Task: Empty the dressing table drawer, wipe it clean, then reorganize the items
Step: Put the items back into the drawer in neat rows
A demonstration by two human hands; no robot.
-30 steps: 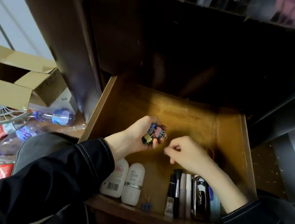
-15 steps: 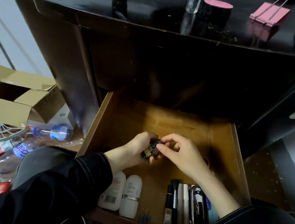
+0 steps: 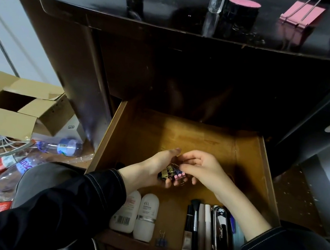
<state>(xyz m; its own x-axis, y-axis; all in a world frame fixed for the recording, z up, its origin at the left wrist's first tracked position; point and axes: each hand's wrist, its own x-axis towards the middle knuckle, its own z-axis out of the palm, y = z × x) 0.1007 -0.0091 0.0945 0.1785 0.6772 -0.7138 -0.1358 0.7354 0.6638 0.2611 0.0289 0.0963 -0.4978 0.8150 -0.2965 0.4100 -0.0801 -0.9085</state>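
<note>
Left hand [image 3: 150, 170] cups a cluster of small binder clips [image 3: 171, 172] above the open wooden drawer [image 3: 247, 155]. Right hand [image 3: 202, 169] pinches at the same cluster. Two white bottles [image 3: 138, 215], a makeup brush [image 3: 195, 218] and a glossy black case [image 3: 220, 229] lie along the drawer front.

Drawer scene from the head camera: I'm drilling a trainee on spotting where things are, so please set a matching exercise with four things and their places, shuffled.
Things
1. bunch of small binder clips
2. large pink binder clip
3. white roll-on bottle
4. cardboard box

Places
A. on the dressing table top
B. left of the table, outside the drawer
C. in the left hand
D. lying at the drawer's front left

Pairs: 1-C, 2-A, 3-D, 4-B.
</note>
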